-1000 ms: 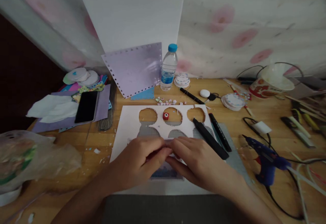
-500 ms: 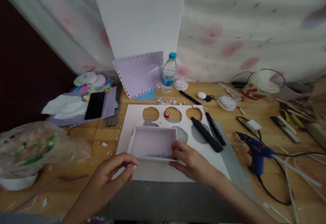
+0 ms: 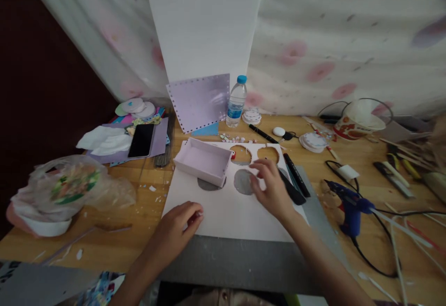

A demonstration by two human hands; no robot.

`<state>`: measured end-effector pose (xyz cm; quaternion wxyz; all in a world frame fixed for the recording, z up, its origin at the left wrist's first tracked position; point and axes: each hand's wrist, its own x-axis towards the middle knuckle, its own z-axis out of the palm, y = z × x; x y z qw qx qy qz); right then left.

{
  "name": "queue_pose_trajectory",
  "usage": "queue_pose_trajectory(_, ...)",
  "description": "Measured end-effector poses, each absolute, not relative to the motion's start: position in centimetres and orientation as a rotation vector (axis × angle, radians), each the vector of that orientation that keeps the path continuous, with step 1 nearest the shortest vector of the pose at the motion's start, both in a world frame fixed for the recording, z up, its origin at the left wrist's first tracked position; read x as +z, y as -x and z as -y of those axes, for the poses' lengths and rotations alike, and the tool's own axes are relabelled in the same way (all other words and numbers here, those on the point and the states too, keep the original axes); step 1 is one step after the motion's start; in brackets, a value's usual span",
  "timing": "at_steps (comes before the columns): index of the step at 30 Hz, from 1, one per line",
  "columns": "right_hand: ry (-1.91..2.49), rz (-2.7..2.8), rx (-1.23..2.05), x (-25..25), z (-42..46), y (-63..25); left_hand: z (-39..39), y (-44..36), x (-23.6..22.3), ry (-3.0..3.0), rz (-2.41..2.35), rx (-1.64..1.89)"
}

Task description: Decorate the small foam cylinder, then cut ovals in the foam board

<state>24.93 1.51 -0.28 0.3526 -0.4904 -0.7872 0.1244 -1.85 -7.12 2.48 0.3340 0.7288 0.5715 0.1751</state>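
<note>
A shallow lilac tray-like box (image 3: 202,157) sits at a slant on the white sheet (image 3: 223,213), which has round holes cut in it. My right hand (image 3: 270,185) is over the sheet to the right of the box, not touching it. Its thumb and fingers are apart, near a grey-showing hole (image 3: 244,182), and it partly covers a thick black pen-like stick (image 3: 294,192). Over the sheet's lower left, my left hand (image 3: 183,224) has thumb and forefinger pinched together; a tiny pale spot shows at the tips, too small to name. A red punch (image 3: 233,155) peeks out by the box's right corner.
A water bottle (image 3: 237,101) stands behind the sheet beside a lilac card (image 3: 200,104). At the right lies a blue glue gun (image 3: 350,206) with its cable. At the left are a phone (image 3: 141,140) and a bagged bowl (image 3: 75,185). A black marker (image 3: 296,174) lies right of the sheet.
The box has moved away from me and to the left, and turned at an angle. My right hand has let go of it and lifted rightward. My left hand stays pinched.
</note>
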Motion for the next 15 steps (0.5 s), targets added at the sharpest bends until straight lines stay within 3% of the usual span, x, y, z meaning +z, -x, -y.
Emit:
queue_pose_trajectory(6,1.788,2.01,-0.138,-4.4,0.3,-32.2,3.7,-1.2,0.0,-2.282,-1.325,0.326)
queue_pose_trajectory(15,1.859,1.993,-0.008,-4.3,-0.5,-32.6,3.3,-1.2,-1.4,-2.24,-1.222,0.467)
